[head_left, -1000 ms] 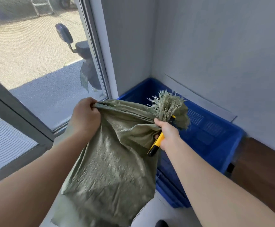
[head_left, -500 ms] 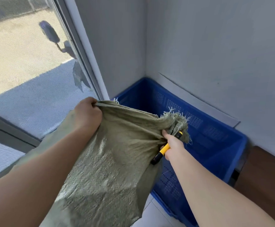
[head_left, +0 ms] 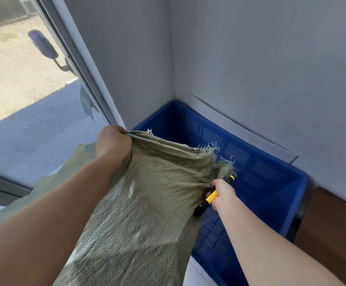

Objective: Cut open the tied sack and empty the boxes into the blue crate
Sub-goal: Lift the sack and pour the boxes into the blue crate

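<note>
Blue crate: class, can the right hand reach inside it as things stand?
Probably yes: the right hand hangs over the open blue crate, nothing between, though it grips the sack and a yellow-handled cutter.

Bare storeroom-like corner: plain grey walls (head_left: pixel 271 69), large street-side window (head_left: pixel 23 100), perforated blue crate (head_left: pixel 271 193).

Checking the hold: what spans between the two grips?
Head view: the frayed top edge of the sack runs from the left grip to the right grip, which also holds a yellow cutter. The crate shows beyond it.

No readable txt, labels or nos. anywhere; none.
</note>
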{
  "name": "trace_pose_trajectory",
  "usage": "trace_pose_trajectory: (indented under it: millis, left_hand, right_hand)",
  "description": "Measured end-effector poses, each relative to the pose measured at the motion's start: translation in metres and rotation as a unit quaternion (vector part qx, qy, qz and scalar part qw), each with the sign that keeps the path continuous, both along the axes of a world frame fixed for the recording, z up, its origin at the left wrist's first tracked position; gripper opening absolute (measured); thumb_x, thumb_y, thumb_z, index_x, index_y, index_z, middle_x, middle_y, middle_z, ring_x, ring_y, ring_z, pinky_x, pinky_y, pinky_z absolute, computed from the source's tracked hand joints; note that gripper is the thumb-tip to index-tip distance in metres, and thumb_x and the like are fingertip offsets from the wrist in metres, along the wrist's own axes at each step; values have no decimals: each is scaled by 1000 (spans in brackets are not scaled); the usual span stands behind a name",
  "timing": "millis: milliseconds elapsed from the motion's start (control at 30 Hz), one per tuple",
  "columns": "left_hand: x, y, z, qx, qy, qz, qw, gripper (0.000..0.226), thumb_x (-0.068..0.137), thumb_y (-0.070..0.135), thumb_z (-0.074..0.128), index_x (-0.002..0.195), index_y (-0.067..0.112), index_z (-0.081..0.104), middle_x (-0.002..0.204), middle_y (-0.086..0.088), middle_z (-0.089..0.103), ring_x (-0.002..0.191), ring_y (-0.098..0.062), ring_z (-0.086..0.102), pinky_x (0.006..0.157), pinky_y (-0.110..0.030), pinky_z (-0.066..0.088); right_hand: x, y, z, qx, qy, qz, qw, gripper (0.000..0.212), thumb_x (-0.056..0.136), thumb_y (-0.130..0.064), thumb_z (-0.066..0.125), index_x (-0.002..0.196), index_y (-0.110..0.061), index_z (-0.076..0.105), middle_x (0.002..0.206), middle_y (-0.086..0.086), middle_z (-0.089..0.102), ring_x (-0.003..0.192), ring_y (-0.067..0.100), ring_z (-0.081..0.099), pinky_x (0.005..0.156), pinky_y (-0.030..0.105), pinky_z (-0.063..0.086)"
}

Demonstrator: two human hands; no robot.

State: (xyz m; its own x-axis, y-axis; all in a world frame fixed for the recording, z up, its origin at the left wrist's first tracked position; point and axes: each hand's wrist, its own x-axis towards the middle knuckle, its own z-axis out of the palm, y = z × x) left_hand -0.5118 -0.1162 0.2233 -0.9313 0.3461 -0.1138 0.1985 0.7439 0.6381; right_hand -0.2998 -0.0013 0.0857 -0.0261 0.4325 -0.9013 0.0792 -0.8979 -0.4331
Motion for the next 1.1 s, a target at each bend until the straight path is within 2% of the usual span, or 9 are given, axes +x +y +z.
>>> trace_pose_trajectory:
  millis: [300, 367, 467, 600, 700, 800, 900, 1000, 1100]
  left_hand:
    - [-13, 15, -8, 9, -38, -18, 999, 25, 79, 0, 57, 71, 19, 71, 66, 5, 58, 80, -22, 58, 74, -30, 45]
    - [-14, 17, -10, 6, -42, -20, 999, 29, 79, 1, 58, 62, 23, 66, 65, 6, 59, 77, -22, 58, 74, -31, 47]
    - [-13, 25, -12, 18, -42, -19, 999, 24, 78, 2, 59, 68, 20, 70, 64, 6, 58, 77, -21, 58, 73, -29, 45]
    - [-10, 39, -15, 33, -45, -22, 998, 18, 76, 5, 60, 66, 18, 68, 73, -3, 66, 80, -23, 61, 74, -32, 50]
    - [-5, 52, -17, 41, -55, -22, 997, 22, 76, 6, 60, 59, 20, 64, 67, 1, 62, 79, -24, 62, 75, -33, 53]
    - [0, 62, -19, 45, -69, -20, 996, 21, 75, 5, 59, 61, 19, 65, 65, 4, 60, 81, -24, 63, 78, -35, 55]
    - [4, 70, -21, 50, -83, -11, 995, 19, 75, 5, 58, 64, 17, 68, 67, 4, 61, 83, -25, 64, 81, -38, 56]
    - [5, 75, -24, 50, -84, -13, 995, 19, 76, 4, 57, 68, 15, 70, 71, 2, 64, 84, -24, 64, 81, -37, 56]
    - [5, 79, -26, 46, -74, -12, 996, 17, 78, 6, 59, 71, 16, 70, 77, 0, 66, 81, -21, 61, 78, -33, 53]
  right_hand:
    - [-1, -2, -4, -7, 26, -32, 999, 32, 85, -13, 72, 113, -3, 60, 102, 14, 63, 70, 23, 58, 54, 33, 46]
    - [-3, -3, -5, -6, 36, -35, 999, 30, 86, -16, 73, 109, -3, 59, 99, 14, 63, 71, 23, 58, 56, 33, 47]
    - [-5, -3, -5, -8, 37, -45, 998, 28, 91, -23, 66, 110, -4, 56, 87, 14, 61, 70, 22, 59, 58, 33, 49]
    - [-8, -2, -3, -16, 67, -67, 995, 35, 93, -26, 63, 121, -5, 57, 100, 17, 65, 79, 26, 66, 62, 35, 55]
    - [-7, -1, 1, -4, 94, -67, 993, 28, 94, -23, 62, 115, -6, 56, 94, 15, 62, 83, 27, 64, 73, 40, 57]
    - [-8, -1, 8, 37, 100, -9, 994, 11, 94, -20, 62, 105, -16, 60, 104, 12, 62, 101, 28, 63, 92, 47, 53]
    - [-16, -4, 23, 140, 58, 105, 983, 3, 93, -24, 64, 95, -25, 63, 115, 7, 64, 102, 22, 64, 91, 41, 51]
    - [-33, -11, 47, 203, 74, 179, 960, 22, 82, -34, 76, 95, -18, 69, 104, 7, 71, 88, 20, 64, 89, 40, 51]
    - [-55, -21, 70, 201, 141, 217, 945, 44, 60, -42, 89, 90, -15, 70, 96, 9, 73, 94, 24, 65, 89, 41, 51]
